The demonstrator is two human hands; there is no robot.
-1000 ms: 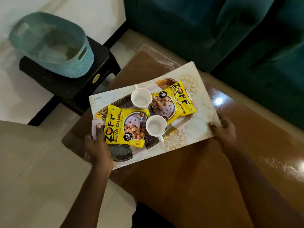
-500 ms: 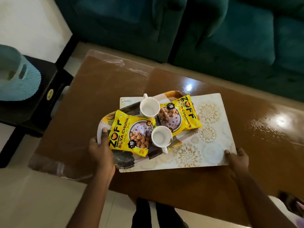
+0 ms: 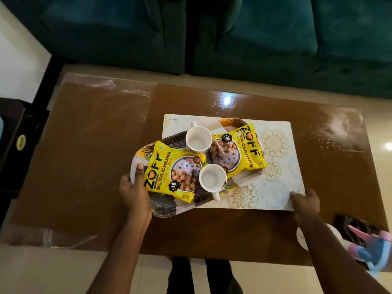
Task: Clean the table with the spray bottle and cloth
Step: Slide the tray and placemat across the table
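Observation:
The brown glossy table carries a pale patterned placemat with an oval tray on it. On the tray stand two white cups among two yellow soya-chunk packets. My left hand grips the tray's left end, thumb on top. My right hand pinches the mat's near right corner. A pink and blue cloth lies at the table's near right corner. Beside it a white rounded object is mostly hidden under my right arm.
A dark green sofa runs along the table's far side. A black stool stands off the left end. A clear plastic sheet covers the table's left part. Fine droplets or specks show on the far right surface. My legs stand at the near edge.
The tray and mat have travelled from the table's left end to its middle, both hands still holding them. The view swung right, bringing in the cloth and losing the teal basket.

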